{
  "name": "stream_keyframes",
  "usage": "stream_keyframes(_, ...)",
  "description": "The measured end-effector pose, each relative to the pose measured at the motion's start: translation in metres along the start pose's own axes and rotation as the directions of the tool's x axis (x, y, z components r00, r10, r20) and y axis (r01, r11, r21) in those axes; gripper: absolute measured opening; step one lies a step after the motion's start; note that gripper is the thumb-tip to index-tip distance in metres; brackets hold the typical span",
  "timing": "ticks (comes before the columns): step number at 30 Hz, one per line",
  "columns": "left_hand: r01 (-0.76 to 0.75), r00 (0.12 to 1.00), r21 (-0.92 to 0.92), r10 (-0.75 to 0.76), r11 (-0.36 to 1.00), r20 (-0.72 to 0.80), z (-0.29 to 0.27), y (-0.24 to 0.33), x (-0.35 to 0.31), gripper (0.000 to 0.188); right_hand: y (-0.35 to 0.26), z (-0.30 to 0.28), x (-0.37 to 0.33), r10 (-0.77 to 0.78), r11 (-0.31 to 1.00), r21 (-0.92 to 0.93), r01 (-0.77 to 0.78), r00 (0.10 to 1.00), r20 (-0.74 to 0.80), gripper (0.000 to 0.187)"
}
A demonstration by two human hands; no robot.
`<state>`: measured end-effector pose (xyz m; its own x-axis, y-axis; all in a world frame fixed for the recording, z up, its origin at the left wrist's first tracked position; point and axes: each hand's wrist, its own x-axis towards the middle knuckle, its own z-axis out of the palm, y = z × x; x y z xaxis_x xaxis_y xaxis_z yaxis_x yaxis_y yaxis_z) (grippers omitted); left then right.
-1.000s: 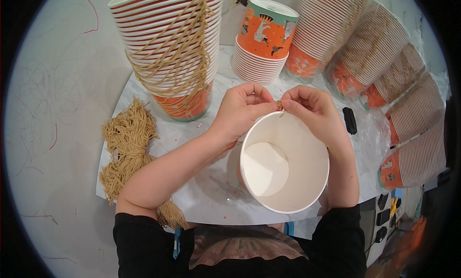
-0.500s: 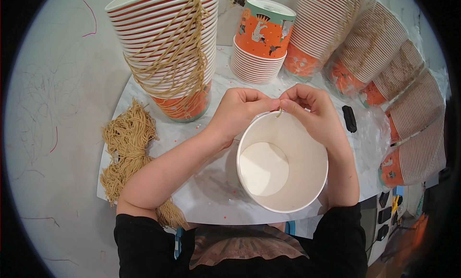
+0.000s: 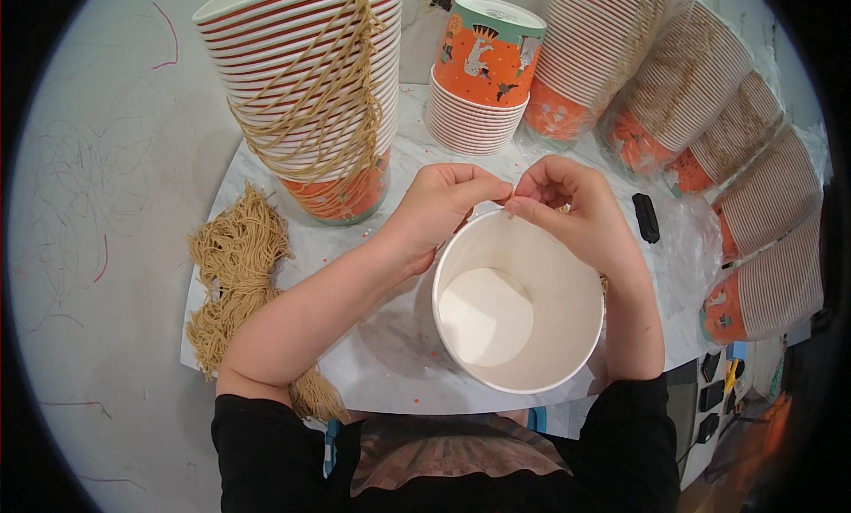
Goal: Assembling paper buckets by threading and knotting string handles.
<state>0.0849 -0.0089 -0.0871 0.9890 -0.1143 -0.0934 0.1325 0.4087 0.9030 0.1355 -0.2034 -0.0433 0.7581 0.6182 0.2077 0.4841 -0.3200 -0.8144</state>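
Note:
A white paper bucket [image 3: 550, 300] stands tilted toward me near the table's front edge, its bare inside showing. At its far rim, my left hand [image 3: 436, 210] and my right hand [image 3: 576, 210] meet with thumbs and forefingers pinched together. Between them runs a thin tan cord [image 3: 511, 213], whose short end shows just inside the rim. Most of the cord is hidden by my fingers, and I cannot tell whether it is knotted. Left of my left forearm lies a bundle of loose tan cords [image 3: 238, 278], tied in around its middle.
A tall stack of buckets [image 3: 310, 79] with cords hanging down its side rises at the back left. Behind my hands, an orange bucket [image 3: 487, 66] sits upside down on a shorter stack. Several plastic-wrapped stacks [image 3: 683, 79] line the right, near a small black object [image 3: 645, 218].
My pinched fingertips have shifted slightly left along the rim, and my right thumb sits lower on the cord. The bucket has moved slightly left.

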Motion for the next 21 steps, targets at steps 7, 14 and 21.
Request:
stream_keyframes(7, -0.002, 0.999, 0.073, 0.006, 0.997, -0.050, -0.001, 0.001, 0.001, 0.013, -0.005, 0.002, -0.005, -0.017, 0.996, -0.088, 0.015, 1.000, -0.019, 0.018)
stream_keyframes(14, -0.021, 0.999, 0.149, 0.028, 0.989, -0.047, -0.010, -0.001, 0.008, 0.011, -0.010, 0.000, -0.004, -0.050, 0.986, -0.161, 0.053, 0.998, 0.027, 0.012)
stream_keyframes(21, -0.130, 0.991, 0.333, 0.128, 0.934, 0.029, -0.014, -0.001, 0.014, 0.010, -0.004, -0.002, -0.006, -0.073, 0.994, -0.068, 0.080, 0.993, 0.092, 0.010)
